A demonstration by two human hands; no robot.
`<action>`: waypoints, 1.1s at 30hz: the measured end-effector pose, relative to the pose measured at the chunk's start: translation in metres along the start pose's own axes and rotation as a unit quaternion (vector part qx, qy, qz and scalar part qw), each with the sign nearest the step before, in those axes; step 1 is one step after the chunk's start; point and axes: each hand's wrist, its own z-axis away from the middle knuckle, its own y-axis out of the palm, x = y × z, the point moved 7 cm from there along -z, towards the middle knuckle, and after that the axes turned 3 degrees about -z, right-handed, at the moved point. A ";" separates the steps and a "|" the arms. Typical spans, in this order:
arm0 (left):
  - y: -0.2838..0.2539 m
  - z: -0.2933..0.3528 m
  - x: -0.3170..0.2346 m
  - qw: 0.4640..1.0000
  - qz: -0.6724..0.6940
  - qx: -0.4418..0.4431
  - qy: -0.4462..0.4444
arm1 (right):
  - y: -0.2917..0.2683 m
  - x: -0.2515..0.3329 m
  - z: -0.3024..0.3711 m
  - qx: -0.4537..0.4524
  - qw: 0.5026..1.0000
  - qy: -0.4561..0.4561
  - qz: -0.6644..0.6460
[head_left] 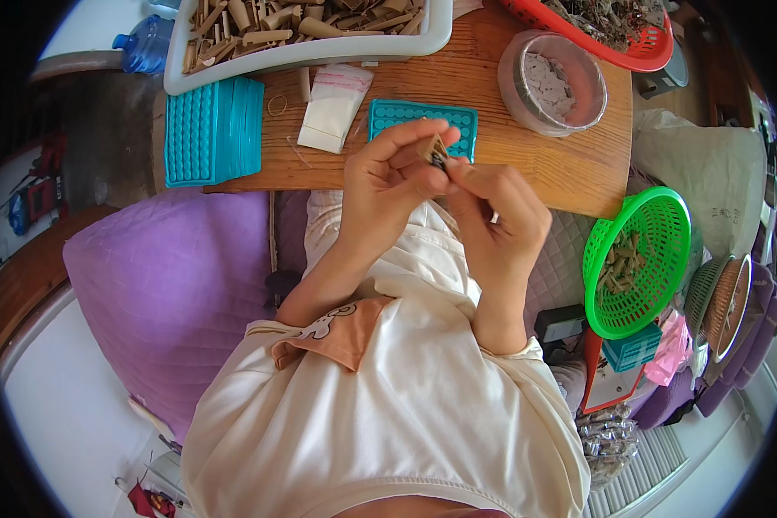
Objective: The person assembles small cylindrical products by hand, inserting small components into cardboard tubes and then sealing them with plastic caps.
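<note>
Over the table's near edge, my left hand (pixel 387 181) is closed round a small brown cone-shaped tube (pixel 433 149). Its open end is toward my right hand and shows something dark inside. My right hand (pixel 502 200) is closed in a pinch, thumb and forefinger touching that open end. What, if anything, those fingertips hold is too small to make out. Just behind my hands lies a teal tray with rows of round cups (pixel 423 115), partly covered by my fingers.
A white bin (pixel 311 53) of brown tubes stands at the back. Stacked teal trays (pixel 213 131) and white paper packets (pixel 335 108) are on the left. A tub of white scraps (pixel 551 86), a red basket (pixel 656 53) and a green basket (pixel 684 259) are on the right.
</note>
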 end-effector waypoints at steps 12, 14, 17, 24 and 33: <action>0.001 -0.003 -0.015 0.996 -0.046 -0.067 -0.035 | 0.018 -0.037 0.014 -0.039 0.977 0.141 -0.154; 0.001 -0.004 -0.017 0.996 -0.032 -0.071 -0.030 | 0.026 -0.040 0.014 -0.051 0.947 0.178 -0.263; -0.002 -0.004 -0.017 0.994 0.034 -0.086 -0.053 | 0.031 -0.043 0.013 -0.018 0.935 0.206 -0.288; -0.011 -0.002 -0.004 0.961 0.216 -0.093 -0.144 | 0.038 -0.054 0.005 0.106 0.960 0.185 -0.184; -0.014 0.008 -0.005 0.990 -0.106 -0.077 -0.044 | 0.044 -0.064 0.001 0.065 0.966 0.163 -0.189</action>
